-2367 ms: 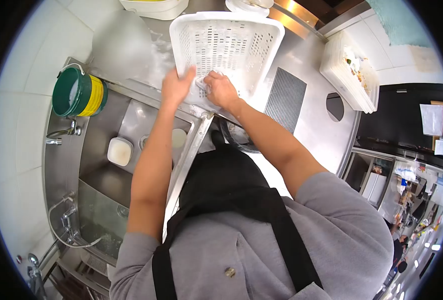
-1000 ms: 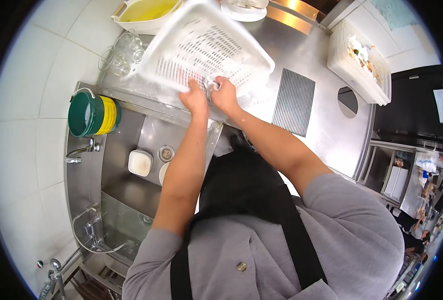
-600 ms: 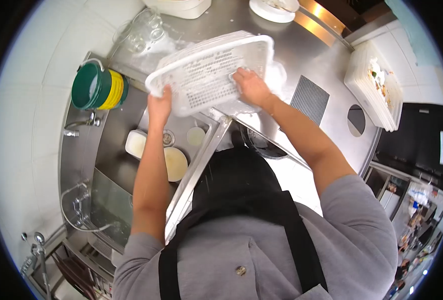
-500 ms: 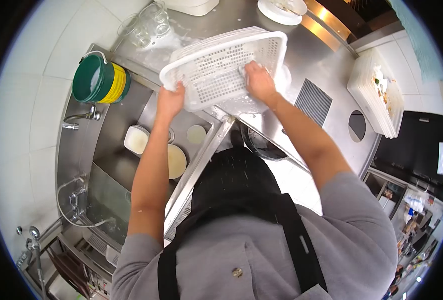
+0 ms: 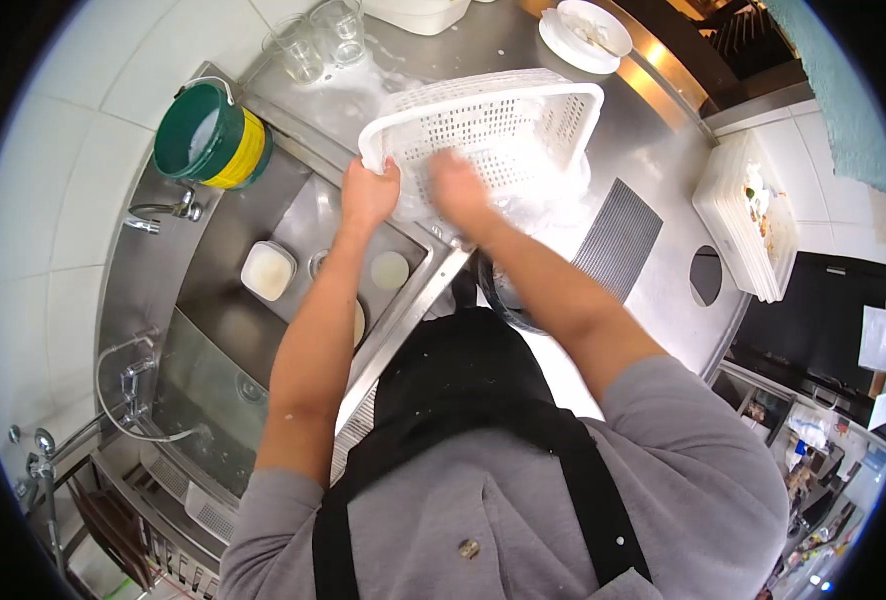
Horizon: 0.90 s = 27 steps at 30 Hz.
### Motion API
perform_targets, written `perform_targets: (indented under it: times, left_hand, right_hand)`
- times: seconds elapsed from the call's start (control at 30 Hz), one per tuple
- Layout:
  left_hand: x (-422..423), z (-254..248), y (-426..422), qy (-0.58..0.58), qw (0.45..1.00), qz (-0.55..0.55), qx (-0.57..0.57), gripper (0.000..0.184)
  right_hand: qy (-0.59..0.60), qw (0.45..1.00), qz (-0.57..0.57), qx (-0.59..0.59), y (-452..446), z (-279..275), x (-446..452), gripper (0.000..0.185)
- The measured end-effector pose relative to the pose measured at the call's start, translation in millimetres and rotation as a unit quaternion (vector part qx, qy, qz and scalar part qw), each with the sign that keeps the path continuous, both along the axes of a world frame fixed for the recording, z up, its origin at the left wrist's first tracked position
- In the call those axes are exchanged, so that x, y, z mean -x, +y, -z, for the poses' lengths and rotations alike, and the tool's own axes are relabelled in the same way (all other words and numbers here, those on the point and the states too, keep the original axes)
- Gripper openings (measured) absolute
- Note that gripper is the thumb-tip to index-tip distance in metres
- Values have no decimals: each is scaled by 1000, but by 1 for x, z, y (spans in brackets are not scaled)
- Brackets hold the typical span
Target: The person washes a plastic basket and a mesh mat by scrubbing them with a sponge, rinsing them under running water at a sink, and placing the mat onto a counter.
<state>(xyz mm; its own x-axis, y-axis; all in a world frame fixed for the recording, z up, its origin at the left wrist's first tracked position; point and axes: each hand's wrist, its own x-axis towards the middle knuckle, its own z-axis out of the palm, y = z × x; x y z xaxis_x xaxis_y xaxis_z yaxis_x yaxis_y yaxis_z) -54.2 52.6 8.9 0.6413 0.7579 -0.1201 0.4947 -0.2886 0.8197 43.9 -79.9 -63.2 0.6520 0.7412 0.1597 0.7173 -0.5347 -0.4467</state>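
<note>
A white perforated plastic basket (image 5: 483,112) is tilted toward me over the steel counter, beside the sink. My left hand (image 5: 371,192) grips its near left corner, fingers closed on the rim. Inside the basket, toward its left side, is my right hand (image 5: 457,190), smeared by motion. Its fingers do not show clearly, nor whether they hold anything. Suds and water lie around the basket on the steel.
Left of me is a steel sink (image 5: 223,255) holding a square white container (image 5: 268,270). A green bucket (image 5: 203,140) stands at its far edge. Glasses (image 5: 338,35), white plates (image 5: 583,38), a grey ridged mat (image 5: 618,240) and stacked white trays (image 5: 748,220) are on the counter.
My right hand has swept left across the inside of the basket. The basket appears slightly farther right and lower in view, with my left hand still on its corner.
</note>
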Motion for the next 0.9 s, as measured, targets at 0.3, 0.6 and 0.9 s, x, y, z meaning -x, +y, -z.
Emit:
perform_targets:
  times: [0.3,0.6,0.9]
  left_hand:
    - [2,-18,-15,-1,1000,6,-5,31]
    - [-5,-7,-4,15,998,55,-13,30]
    - [-10,-14,-2,17,995,56,-84,34]
  right_hand:
    - [-60,998,-13,-17,-69,37,-60,29]
    - [-17,983,-84,163,-125,-32,-85,56]
    - [44,982,-166,81,-26,-45,19,45]
